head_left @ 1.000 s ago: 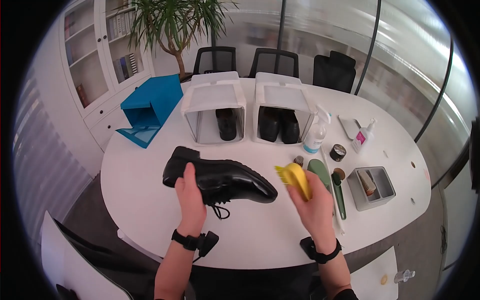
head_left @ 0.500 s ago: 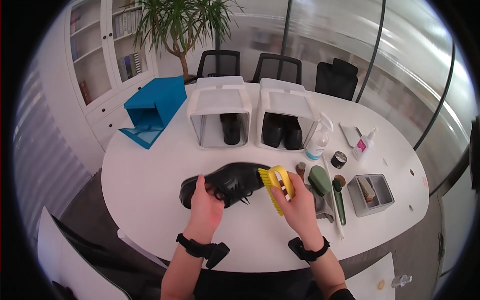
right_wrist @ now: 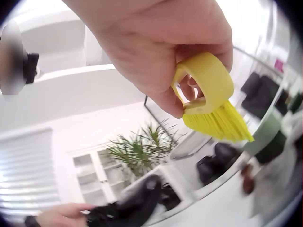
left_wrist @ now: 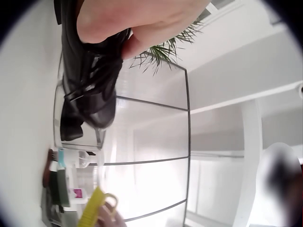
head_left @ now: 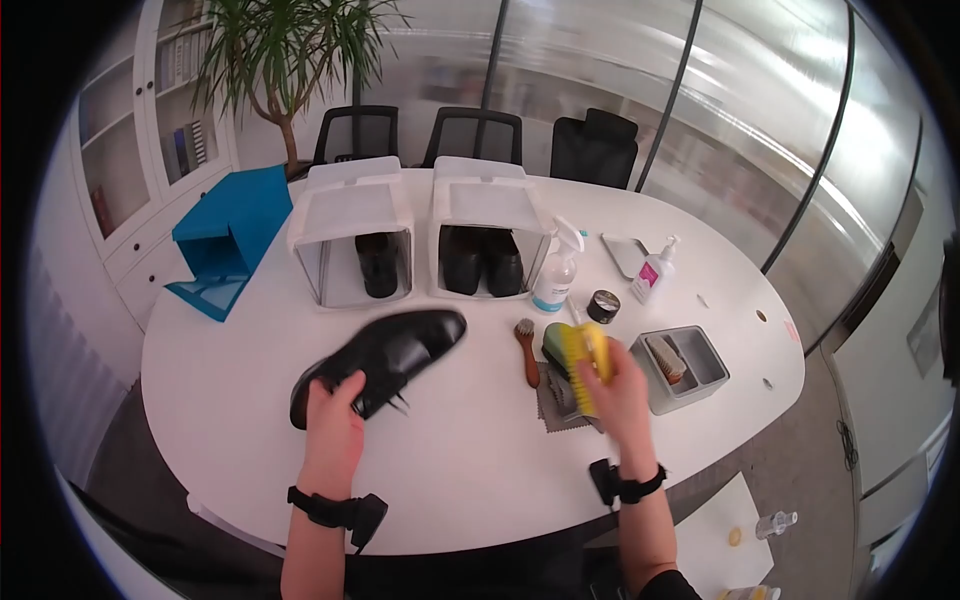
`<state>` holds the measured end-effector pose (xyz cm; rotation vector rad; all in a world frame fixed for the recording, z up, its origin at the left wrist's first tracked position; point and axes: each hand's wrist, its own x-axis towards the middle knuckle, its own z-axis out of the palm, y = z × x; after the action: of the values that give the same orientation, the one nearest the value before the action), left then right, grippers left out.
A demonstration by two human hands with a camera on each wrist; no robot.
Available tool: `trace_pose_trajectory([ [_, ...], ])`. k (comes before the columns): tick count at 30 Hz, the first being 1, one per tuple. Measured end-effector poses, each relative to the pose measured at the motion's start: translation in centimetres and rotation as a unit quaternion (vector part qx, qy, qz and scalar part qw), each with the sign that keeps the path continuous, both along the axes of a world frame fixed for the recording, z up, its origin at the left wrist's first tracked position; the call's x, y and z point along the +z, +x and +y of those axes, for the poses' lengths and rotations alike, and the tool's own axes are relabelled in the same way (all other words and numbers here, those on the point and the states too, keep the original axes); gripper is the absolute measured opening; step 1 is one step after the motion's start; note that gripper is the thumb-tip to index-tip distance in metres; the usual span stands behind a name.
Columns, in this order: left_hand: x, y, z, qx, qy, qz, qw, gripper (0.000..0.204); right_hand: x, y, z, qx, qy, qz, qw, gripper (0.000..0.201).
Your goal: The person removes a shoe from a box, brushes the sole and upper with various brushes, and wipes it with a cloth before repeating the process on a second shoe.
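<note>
My left hand [head_left: 335, 430] grips a black leather lace-up shoe [head_left: 405, 345] by its heel end, over the left part of the table. In the left wrist view the shoe's toe points away from the hand and the laces hang loose. My right hand [head_left: 626, 405] holds a yellow scrub brush [right_wrist: 213, 82] by its looped handle, bristles facing away from the palm. In the head view the brush is blurred and overlaps a green-backed brush [head_left: 555, 342] and a grey cloth [head_left: 562, 418]. A small wooden-handled brush [head_left: 527, 355] lies just left of them.
Two white shoe boxes [head_left: 350, 185] with open fronts hold black shoes. A blue box [head_left: 235, 220] stands at the left. Toward the right are a spray bottle [head_left: 555, 280], a pump bottle [head_left: 652, 275], a dark jar [head_left: 603, 306] and a grey divided container [head_left: 665, 398] with a brush inside.
The yellow brush was beside the shoe's toe half a second ago; my right hand has since carried it away to the right. The shoe tilts toe-up and away now. The head view has swung right.
</note>
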<state>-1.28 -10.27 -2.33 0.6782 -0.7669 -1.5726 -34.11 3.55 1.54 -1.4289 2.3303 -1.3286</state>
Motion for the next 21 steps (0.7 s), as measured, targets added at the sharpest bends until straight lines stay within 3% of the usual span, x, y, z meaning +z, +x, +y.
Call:
trace_pose_trajectory([
  [1,0.8,0.2,-0.1,-0.004,0.017,0.052,0.998,0.036,0.5,-1.2,0.5,-0.057,0.002,0.031,0.998,0.041],
  [2,1.3,0.5,-0.6,-0.024,0.006,0.075,0.997,0.034,-0.3,-3.0,0.8,-0.055,0.005,0.037,0.998,0.041],
  [4,2.1,0.5,-1.2,-0.060,-0.003,0.155,0.986,0.037,-3.2,-6.6,1.1,-0.136,0.046,0.192,0.971,0.036],
  [5,2.7,0.1,-1.0,-0.064,-0.026,0.177,0.982,0.041,-3.3,-7.2,1.3,-0.133,0.046,0.197,0.970,0.036],
  [7,3.2,-0.7,-0.9,-0.070,-0.040,0.181,0.980,0.040,-4.0,-8.0,1.6,-0.131,0.119,0.176,0.968,0.040],
  [13,1.1,-0.5,-1.5,-0.105,-0.035,0.164,0.980,0.041,-4.4,-7.6,1.0,-0.156,0.152,0.211,0.953,0.038],
  [16,0.8,-0.4,-1.9,-0.099,0.050,0.241,0.964,0.041,-4.7,-7.7,0.7,-0.159,0.172,0.227,0.945,0.037],
  [19,0.8,-0.6,-1.6,-0.107,0.039,0.188,0.976,0.040,-4.9,-8.0,0.7,-0.159,0.181,0.228,0.943,0.037],
  [21,0.6,-1.0,-1.4,-0.061,-0.004,0.128,0.990,0.037,-5.0,-8.3,0.8,-0.161,0.185,0.224,0.943,0.037],
])
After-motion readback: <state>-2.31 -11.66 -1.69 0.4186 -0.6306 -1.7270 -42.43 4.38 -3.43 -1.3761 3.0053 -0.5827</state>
